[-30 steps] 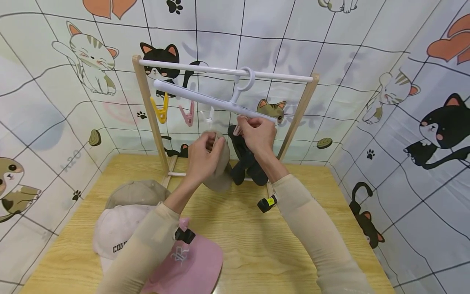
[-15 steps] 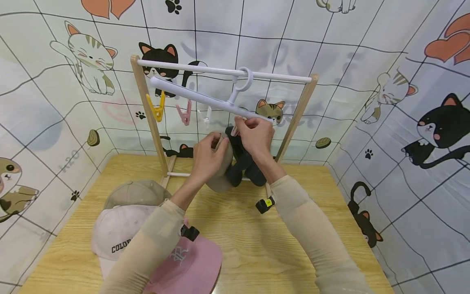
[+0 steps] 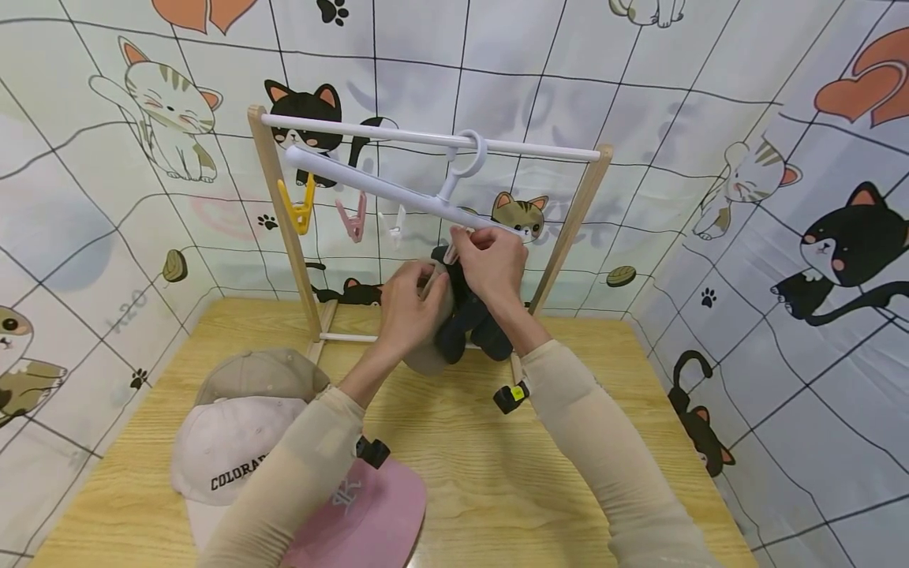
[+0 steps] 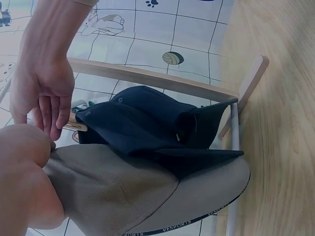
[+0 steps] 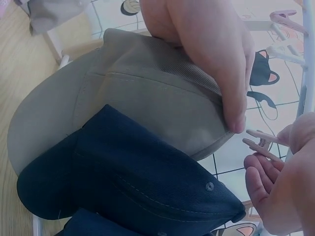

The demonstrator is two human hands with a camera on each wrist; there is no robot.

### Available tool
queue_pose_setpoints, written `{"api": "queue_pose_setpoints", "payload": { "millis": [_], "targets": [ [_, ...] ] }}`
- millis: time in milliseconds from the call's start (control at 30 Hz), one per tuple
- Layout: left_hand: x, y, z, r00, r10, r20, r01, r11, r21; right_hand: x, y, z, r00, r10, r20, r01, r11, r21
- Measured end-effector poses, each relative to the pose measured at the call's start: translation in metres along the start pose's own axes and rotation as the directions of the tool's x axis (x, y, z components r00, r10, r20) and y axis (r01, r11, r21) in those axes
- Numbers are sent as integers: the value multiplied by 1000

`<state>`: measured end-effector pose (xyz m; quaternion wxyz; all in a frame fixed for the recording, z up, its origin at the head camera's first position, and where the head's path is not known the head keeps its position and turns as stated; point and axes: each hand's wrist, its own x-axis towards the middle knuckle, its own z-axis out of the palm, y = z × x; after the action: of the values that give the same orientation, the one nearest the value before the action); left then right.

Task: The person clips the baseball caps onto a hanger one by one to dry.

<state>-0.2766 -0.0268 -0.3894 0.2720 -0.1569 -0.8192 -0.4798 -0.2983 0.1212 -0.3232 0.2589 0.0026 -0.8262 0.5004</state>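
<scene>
Beige cap (image 5: 157, 105) in left hand (image 3: 410, 309), one pinched clip (image 5: 266, 151), three tabletop caps (image 3: 227, 442)

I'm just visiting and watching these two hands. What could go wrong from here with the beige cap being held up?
Dropping: the left hand seems to be its only support, so the beige cap could fall if released before the pale pink clip grips it.

Wrong catch: a dark cap is close beside it, so the clip might nip that instead.

Tipping: the hanger slopes down toward the right hand, so added weight there might tilt it further.
</scene>
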Motion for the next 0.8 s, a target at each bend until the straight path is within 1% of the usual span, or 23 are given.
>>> {"api": "queue_pose_setpoints", "payload": {
  "millis": [133, 433, 600, 800],
  "targets": [
    [-1, -1, 3, 1000, 20, -8, -20, 1000, -5, 0, 0, 0, 1000, -9, 1, 9, 1000, -13],
    [-2, -2, 10, 997, 69, -24, -69, 998, 15, 0, -1, -1, 1000, -28, 13, 28, 999, -28],
    [0, 0, 11, 997, 73, -27, -73, 997, 8, 0, 1, 0, 998, -55, 3, 55, 998, -30],
    [2, 4, 10, 995, 90, -34, -90, 996, 23, -1, 1, 2, 997, -82, -2, 82, 996, -42]
  ]
}}
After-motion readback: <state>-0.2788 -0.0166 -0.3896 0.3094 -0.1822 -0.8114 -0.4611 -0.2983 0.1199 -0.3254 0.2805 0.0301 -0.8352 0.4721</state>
